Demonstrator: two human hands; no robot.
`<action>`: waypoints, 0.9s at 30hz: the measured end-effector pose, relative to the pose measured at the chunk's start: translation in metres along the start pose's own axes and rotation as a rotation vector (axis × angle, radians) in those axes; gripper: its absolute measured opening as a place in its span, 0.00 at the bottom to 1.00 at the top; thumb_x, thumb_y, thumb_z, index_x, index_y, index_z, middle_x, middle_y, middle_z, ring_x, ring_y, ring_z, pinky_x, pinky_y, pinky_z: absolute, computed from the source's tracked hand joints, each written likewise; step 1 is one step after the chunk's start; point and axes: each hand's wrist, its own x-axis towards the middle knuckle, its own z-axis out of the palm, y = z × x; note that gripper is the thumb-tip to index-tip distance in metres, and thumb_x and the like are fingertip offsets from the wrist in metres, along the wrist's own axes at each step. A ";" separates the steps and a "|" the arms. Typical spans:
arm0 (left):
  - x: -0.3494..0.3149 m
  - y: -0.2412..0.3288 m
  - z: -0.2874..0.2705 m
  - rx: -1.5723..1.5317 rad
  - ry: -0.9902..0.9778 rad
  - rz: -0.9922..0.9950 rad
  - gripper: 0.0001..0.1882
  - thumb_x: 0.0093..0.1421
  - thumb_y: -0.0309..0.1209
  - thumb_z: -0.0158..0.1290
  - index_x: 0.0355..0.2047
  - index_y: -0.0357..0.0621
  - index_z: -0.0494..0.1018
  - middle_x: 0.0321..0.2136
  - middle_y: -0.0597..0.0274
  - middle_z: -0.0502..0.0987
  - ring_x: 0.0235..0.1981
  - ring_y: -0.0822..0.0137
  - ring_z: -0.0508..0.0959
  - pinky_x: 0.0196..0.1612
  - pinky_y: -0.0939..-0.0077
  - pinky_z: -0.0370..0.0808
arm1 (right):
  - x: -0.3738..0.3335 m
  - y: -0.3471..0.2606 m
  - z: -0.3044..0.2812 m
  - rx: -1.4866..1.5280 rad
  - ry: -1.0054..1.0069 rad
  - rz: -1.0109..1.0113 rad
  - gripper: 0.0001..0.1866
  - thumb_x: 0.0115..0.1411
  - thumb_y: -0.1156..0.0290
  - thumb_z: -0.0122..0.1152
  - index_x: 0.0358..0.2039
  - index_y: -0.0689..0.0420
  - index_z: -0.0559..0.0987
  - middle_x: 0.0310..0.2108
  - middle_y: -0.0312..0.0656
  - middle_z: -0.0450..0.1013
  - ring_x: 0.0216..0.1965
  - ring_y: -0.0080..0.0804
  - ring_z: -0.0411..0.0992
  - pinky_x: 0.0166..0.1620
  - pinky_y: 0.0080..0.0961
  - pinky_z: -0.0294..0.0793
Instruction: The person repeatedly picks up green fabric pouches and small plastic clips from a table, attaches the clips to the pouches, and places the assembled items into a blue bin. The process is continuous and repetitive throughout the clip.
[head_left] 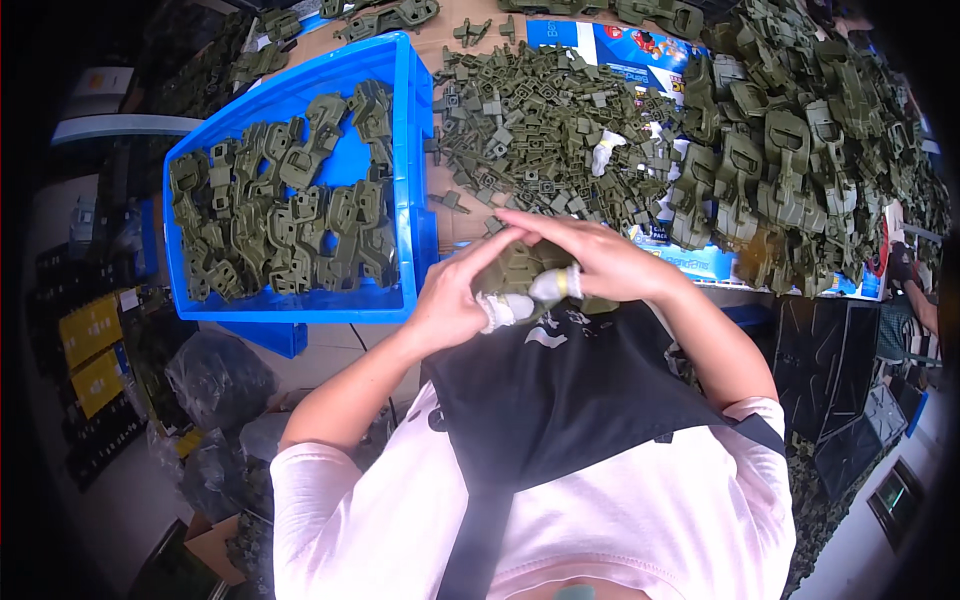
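One green part [522, 268], held between two bare hands, close before the body; we list it first. Left hand [450, 297]: on the part's left side, fingers reaching forward along its far edge, thumb bent in on the near side. Right hand [622, 262]: on its right side, fingers meeting the left ones beyond the part. Both sets of fingers we enter as grasping the part. Two white thumb covers [505, 309], one per thumb, near one another over the part's near side. Long axis: we cannot tell, the hands covering much of the outline. Nearer hand: neither; the part lies directly between the two.

One blue bin [412, 200], left of the fingers and nearer the left hand, holding rows of larger green pieces [290, 215]. One spread of small green pieces [540, 145], just beyond the fingertips, on the table [462, 228]. One heap of large green pieces [785, 165], right of the fingers, on the right hand's side. One black apron [570, 385], just below the fingers.
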 end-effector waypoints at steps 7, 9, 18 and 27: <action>0.018 0.006 -0.008 -0.023 0.007 0.138 0.46 0.40 0.30 0.65 0.59 0.40 0.54 0.58 0.51 0.58 0.60 0.60 0.58 0.60 0.68 0.55 | -0.007 -0.010 -0.012 0.037 0.195 0.026 0.43 0.41 0.78 0.63 0.60 0.52 0.58 0.54 0.43 0.63 0.49 0.35 0.68 0.53 0.31 0.66; 0.025 0.005 -0.022 -0.173 0.149 0.236 0.62 0.40 0.41 0.66 0.64 0.44 0.33 0.62 0.47 0.46 0.63 0.56 0.49 0.61 0.66 0.52 | -0.010 -0.008 -0.012 0.529 0.540 0.019 0.42 0.47 0.76 0.62 0.62 0.55 0.54 0.57 0.43 0.60 0.52 0.33 0.65 0.55 0.31 0.64; 0.039 0.026 0.006 -0.038 -0.003 0.355 0.35 0.54 0.39 0.54 0.60 0.48 0.56 0.49 0.48 0.70 0.51 0.54 0.70 0.55 0.64 0.59 | -0.034 -0.043 -0.038 -0.129 0.447 -0.140 0.43 0.45 0.68 0.64 0.61 0.55 0.56 0.53 0.49 0.61 0.52 0.46 0.63 0.54 0.36 0.62; 0.036 0.039 -0.030 -0.029 -0.012 0.223 0.45 0.41 0.35 0.65 0.59 0.43 0.56 0.55 0.50 0.62 0.55 0.56 0.65 0.57 0.64 0.60 | -0.074 -0.018 -0.021 0.363 0.722 0.059 0.38 0.44 0.76 0.65 0.58 0.52 0.63 0.48 0.42 0.64 0.48 0.35 0.67 0.49 0.29 0.68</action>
